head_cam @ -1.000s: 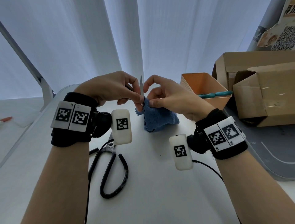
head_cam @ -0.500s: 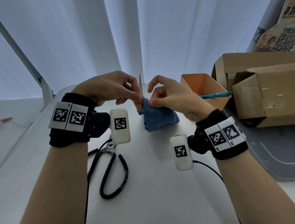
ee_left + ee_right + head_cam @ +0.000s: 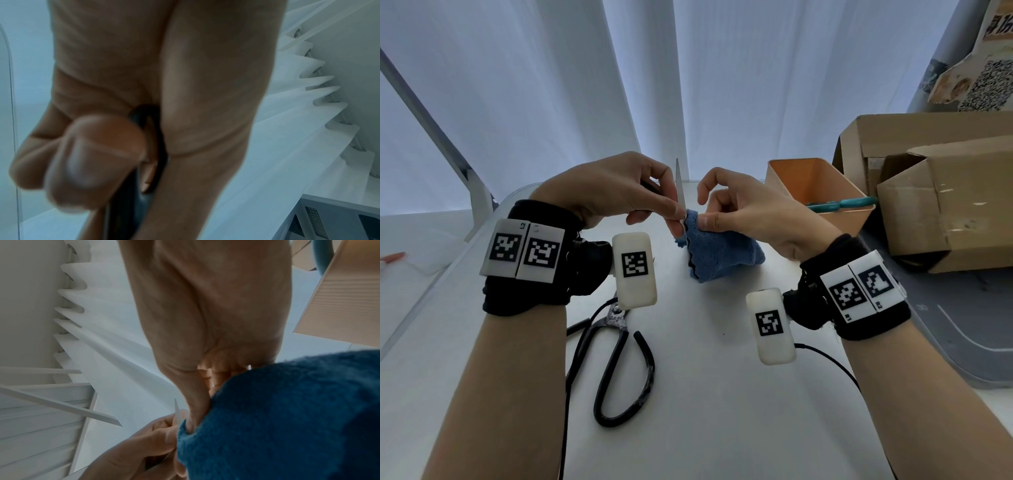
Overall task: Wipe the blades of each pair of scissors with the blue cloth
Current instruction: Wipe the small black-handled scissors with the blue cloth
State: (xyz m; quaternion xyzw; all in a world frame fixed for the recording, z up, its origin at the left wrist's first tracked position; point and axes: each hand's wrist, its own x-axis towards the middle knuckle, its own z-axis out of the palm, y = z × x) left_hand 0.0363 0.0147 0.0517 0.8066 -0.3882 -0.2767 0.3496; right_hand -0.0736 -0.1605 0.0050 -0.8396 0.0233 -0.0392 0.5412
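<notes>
My left hand [image 3: 654,202] grips a small pair of scissors, its thin grey blade [image 3: 680,186] pointing straight up above the fingers. The black handle loop [image 3: 152,146] shows inside the palm in the left wrist view. My right hand [image 3: 709,214] pinches the blue cloth [image 3: 717,250] against the base of the blade; the cloth [image 3: 277,418] hangs down to the table. The blade tip [image 3: 176,405] rises just left of my right thumb. A large black-handled pair of scissors [image 3: 616,359] lies on the white table below my left wrist.
An orange bin [image 3: 822,192] at the right holds a teal-handled pair of scissors [image 3: 839,204]. Cardboard boxes [image 3: 945,198] stand behind it on a grey mat [image 3: 962,329]. White curtains hang behind the table. A black cable [image 3: 832,363] runs from my right wrist.
My right hand has slid the cloth down the blade toward its base, so more bare blade shows above the fingers. The left hand holds nearly still.
</notes>
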